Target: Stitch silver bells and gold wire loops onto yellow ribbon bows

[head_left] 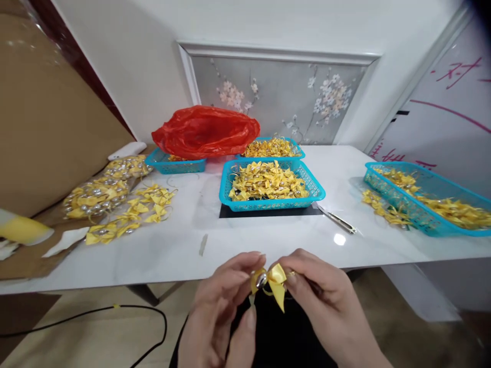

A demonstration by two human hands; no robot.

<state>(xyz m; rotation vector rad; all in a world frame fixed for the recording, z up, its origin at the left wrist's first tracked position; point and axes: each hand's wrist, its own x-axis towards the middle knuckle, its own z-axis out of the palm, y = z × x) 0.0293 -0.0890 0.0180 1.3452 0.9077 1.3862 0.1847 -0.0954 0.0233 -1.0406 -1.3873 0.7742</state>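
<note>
Just in front of the table edge, both my hands hold one yellow ribbon bow [276, 278] with a shiny silver bell [261, 279] at its middle. My left hand [224, 306] pinches the bow's left side, fingers closed near the bell. On the other side, my right hand [322, 294] grips the bow between thumb and forefinger. A thin end of ribbon hangs by my left thumb. Part of the bow is hidden behind my fingers.
A blue basket [272, 205] of similar bows stands mid-table, with more baskets behind and a larger basket [425, 225] at right. A red plastic bag [207, 130] covers one. Thread snips [337, 220] lie nearby. Loose bows [149, 204] lie at left beside a cardboard box [49, 112].
</note>
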